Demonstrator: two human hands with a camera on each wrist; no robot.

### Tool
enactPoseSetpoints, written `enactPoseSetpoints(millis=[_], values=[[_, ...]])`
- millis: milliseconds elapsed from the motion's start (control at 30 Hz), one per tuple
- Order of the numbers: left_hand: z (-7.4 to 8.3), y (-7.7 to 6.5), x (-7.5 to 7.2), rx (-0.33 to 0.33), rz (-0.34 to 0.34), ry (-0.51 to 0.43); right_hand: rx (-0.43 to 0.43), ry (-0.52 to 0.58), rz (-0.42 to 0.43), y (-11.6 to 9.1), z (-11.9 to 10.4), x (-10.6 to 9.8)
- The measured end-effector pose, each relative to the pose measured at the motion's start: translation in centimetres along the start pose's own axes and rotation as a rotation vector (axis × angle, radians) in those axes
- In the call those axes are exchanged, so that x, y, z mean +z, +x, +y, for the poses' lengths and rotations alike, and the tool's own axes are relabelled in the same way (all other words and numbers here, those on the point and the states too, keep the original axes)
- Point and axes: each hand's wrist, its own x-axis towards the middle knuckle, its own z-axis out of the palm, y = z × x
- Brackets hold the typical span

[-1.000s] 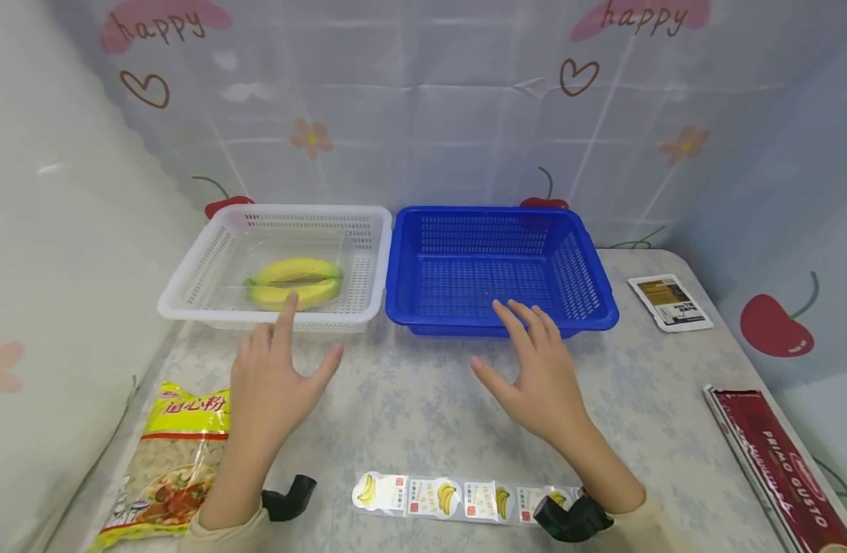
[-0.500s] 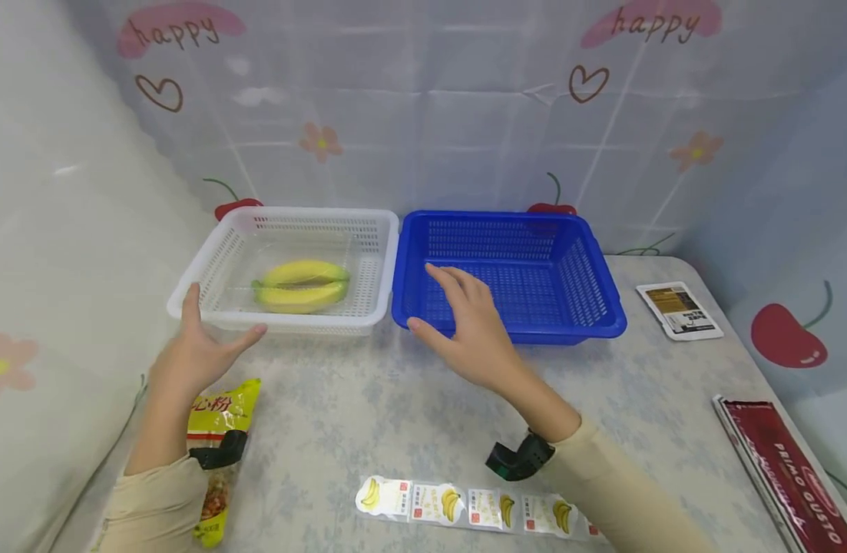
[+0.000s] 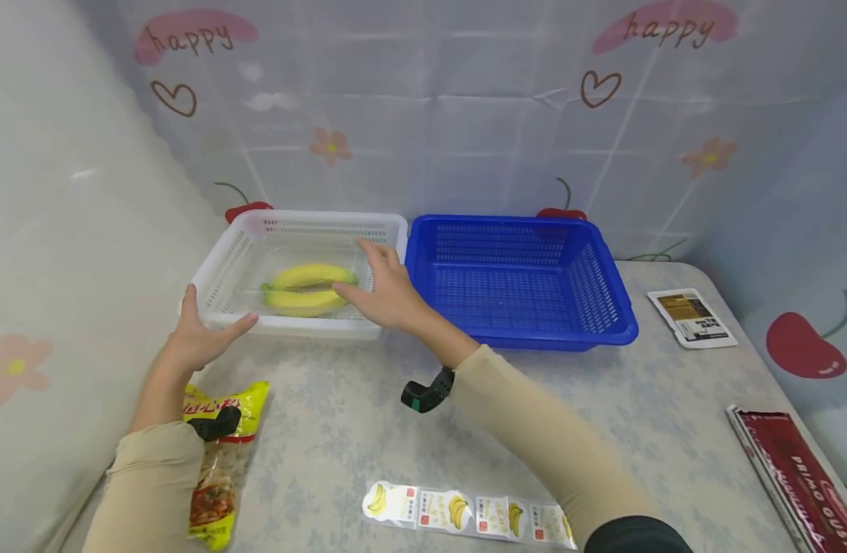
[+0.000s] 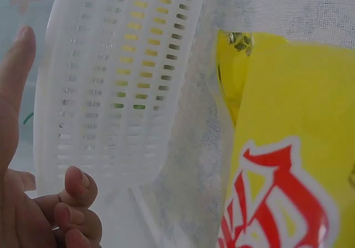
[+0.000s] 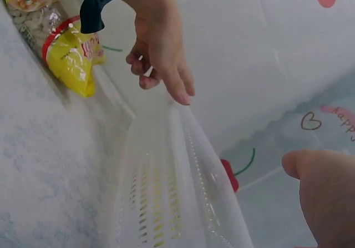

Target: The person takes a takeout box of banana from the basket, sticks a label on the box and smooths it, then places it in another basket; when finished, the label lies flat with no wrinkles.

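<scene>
Two yellow bananas (image 3: 309,290) lie under clear plastic in a white slotted basket (image 3: 219,257). My left hand (image 3: 195,338) is at the basket's front left corner, thumb and index finger spread apart by the rim. In the left wrist view its other fingers (image 4: 72,214) bend loosely beside the basket's lower corner. My right hand (image 3: 388,292) reaches over the basket's right side, thumb pointing at the bananas' right end and fingers spread over the plastic. Neither hand grips anything.
A blue basket (image 3: 623,330) stands directly right of the white one. A yellow noodle bag (image 3: 223,468) lies beneath my left forearm. A strip of banana-printed sachets (image 3: 458,513) lies in front; a white packet (image 3: 693,317) and a dark red package (image 3: 799,476) are on the right.
My left hand has moved left, from before the bananas to the basket's corner. My right hand has crossed left from the blue basket to the white one. The view has shifted slightly.
</scene>
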Motion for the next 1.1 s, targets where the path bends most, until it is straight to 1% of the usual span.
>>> enactPoseSetpoints(millis=[167,300,500,567,667,800,1100], values=[[-0.5,0.6,0.0,-0.043,-0.045,-0.023,0.091,0.030,-0.001,2.4,-0.3,2.0],[-0.8,0.8,0.1,-0.060,-0.071,-0.051,0.158,0.027,0.008,3.6,-0.4,3.6],[-1.1,1.1,0.5,-0.070,-0.043,-0.075,0.210,-0.018,0.044,4.6,-0.1,5.2],[-1.1,1.2,0.5,-0.075,-0.041,-0.080,0.228,-0.020,0.049,4.8,0.0,5.5],[-1.1,1.3,0.5,-0.090,-0.054,-0.074,0.256,-0.019,0.052,5.1,0.2,5.8],[-0.9,1.4,0.4,-0.091,-0.057,-0.068,0.287,-0.020,0.047,5.5,0.4,5.9],[-0.9,1.6,0.6,-0.067,-0.030,-0.082,0.330,0.021,-0.015,5.9,0.6,5.8]])
